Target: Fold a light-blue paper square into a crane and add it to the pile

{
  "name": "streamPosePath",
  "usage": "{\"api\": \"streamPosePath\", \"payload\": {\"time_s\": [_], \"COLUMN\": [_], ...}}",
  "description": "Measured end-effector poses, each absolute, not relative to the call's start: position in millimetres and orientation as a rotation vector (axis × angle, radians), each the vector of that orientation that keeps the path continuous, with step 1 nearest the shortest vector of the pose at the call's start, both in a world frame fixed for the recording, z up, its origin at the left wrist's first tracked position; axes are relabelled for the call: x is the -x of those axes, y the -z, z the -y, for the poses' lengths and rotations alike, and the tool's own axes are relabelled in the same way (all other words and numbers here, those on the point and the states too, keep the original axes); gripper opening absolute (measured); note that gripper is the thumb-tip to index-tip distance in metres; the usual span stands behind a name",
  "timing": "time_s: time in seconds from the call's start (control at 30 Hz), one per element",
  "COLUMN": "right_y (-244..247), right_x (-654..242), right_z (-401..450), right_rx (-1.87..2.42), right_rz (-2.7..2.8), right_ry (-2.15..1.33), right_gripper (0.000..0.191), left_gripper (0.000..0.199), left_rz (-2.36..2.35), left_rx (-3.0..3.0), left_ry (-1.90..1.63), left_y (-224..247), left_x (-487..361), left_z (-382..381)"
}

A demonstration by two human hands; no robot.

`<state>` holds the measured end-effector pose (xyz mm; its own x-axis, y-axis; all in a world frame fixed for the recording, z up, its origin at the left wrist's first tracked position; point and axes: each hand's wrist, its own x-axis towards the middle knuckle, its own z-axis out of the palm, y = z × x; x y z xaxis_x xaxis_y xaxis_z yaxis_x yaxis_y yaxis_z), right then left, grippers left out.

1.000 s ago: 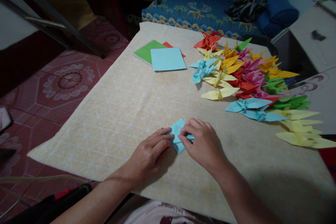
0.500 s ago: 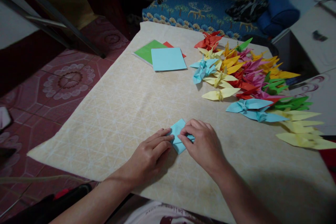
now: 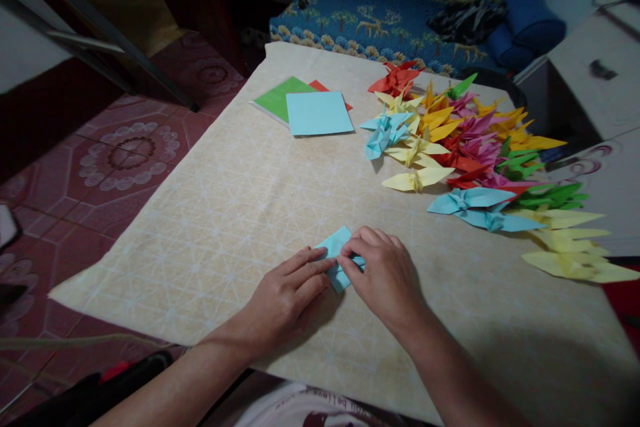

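Blue folded paper (image 3: 339,239) partly hid. under L hand (image 3: 290,287) & R hand (image 3: 384,270) nr table's (image 3: 200,247) near edge, creases too small to tell; red sheet (image 3: 318,85), twd far edge, mostly covered by lt-blue sheet (image 3: 320,113); shirt (image 3: 280,403) cut off at btm

I wear a pale shirt (image 3: 280,403) with small dark lettering (image 3: 333,399), "believe" among it, curving near a dark maroon print (image 3: 320,420); my hands (image 3: 287,290) and forearms (image 3: 200,367) are bare.

The folded paper (image 3: 334,240) is light blue, the desk (image 3: 210,213) cream with white criss-cross lines; at two o'clock from that paper, birds (image 3: 481,125) are red, yellow, orange, pink, green and light blue.
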<state>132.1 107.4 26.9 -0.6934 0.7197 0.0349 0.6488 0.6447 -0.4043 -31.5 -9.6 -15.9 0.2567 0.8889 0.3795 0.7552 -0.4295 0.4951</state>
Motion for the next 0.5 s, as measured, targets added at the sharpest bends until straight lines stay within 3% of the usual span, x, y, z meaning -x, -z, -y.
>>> {"api": "streamPosePath", "payload": {"time_s": [0.5], "right_y": [-27.0], "right_x": [-138.1], "right_z": [-108.3], "right_rx": [1.166], "right_rz": [2.649], "right_ry": [-0.645], "right_gripper": [0.009], "left_gripper": [0.024], "left_rz": [-1.645], "left_rx": [-2.343], "left_ry": [-0.82], "left_y": [13.8], "left_x": [25.3], "left_z": [7.8]}}
